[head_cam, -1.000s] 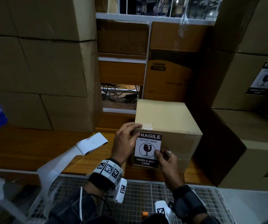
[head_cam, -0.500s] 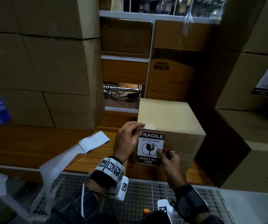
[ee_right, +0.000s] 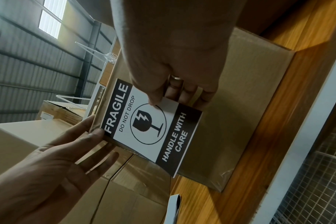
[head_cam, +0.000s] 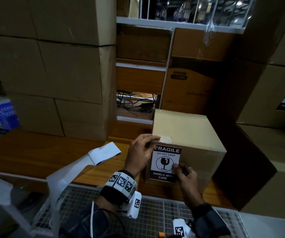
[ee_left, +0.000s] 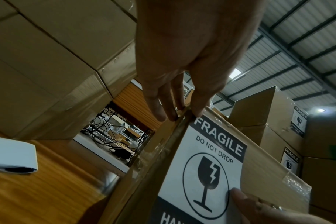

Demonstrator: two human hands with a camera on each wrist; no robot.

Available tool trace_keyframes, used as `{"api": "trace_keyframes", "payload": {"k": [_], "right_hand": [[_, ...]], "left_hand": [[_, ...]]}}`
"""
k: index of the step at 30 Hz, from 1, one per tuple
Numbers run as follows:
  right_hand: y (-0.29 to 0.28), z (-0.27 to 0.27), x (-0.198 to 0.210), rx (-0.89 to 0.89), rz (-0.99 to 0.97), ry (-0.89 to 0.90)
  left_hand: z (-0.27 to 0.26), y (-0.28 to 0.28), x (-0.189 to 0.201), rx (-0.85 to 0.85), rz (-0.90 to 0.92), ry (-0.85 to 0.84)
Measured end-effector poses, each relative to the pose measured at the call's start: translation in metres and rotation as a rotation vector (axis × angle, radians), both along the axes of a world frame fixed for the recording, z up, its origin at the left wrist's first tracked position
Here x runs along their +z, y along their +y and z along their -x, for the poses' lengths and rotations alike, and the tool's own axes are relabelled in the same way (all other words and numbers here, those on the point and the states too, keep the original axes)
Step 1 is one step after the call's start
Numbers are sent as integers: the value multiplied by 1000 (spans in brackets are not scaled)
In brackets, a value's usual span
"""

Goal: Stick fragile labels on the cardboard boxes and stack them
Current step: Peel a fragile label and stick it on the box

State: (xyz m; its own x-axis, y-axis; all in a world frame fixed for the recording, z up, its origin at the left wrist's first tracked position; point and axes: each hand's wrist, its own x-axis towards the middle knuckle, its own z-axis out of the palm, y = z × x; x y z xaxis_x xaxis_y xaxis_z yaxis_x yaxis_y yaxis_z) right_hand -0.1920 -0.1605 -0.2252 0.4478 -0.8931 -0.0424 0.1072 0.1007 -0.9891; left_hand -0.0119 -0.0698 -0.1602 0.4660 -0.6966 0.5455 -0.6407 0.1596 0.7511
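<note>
A small cardboard box (head_cam: 188, 133) stands on the wooden table, taped shut on top. A black and white fragile label (head_cam: 165, 162) lies against its front face. My left hand (head_cam: 153, 143) is at the box's upper left corner. Its fingers (ee_left: 163, 112) are straight, and the thumb presses the label's (ee_left: 207, 166) top left corner onto the box. My right hand (head_cam: 181, 169) pinches the label's right edge. In the right wrist view the label's (ee_right: 150, 128) lower part stands off the box (ee_right: 240, 106), held there by the right hand (ee_right: 163, 97).
Large cartons (head_cam: 52, 74) are stacked on the left. More cartons (head_cam: 276, 152), some bearing fragile labels, crowd the right. A white backing strip (head_cam: 104, 152) lies on the table left of the box. A wire mesh surface (head_cam: 155, 212) runs along the near edge. Cables (head_cam: 135, 103) show through a gap behind.
Both hands keep their places on the label. Only the head view has shifted a little.
</note>
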Motion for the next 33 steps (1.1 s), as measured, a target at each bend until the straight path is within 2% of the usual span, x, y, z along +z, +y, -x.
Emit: {"api": "trace_keyframes", "payload": {"k": [13,22,27,30,33], "right_hand": [[1,-3,-7,-24,-45,-24],[8,0,0,-54,-55,-40],[5,12,-3,-142,-42,-10],[2,28,-6,-168,-43,6],[-4,48,-8,-186,-15,23]], "left_hand": [[3,-1,3,31,28,-12],[3,-3,3,58,-2,-77],[9,-7,6,119,-83,-104],[18,-12,11,170,-86,-200],[29,-20,18,144,-50,-338]]}}
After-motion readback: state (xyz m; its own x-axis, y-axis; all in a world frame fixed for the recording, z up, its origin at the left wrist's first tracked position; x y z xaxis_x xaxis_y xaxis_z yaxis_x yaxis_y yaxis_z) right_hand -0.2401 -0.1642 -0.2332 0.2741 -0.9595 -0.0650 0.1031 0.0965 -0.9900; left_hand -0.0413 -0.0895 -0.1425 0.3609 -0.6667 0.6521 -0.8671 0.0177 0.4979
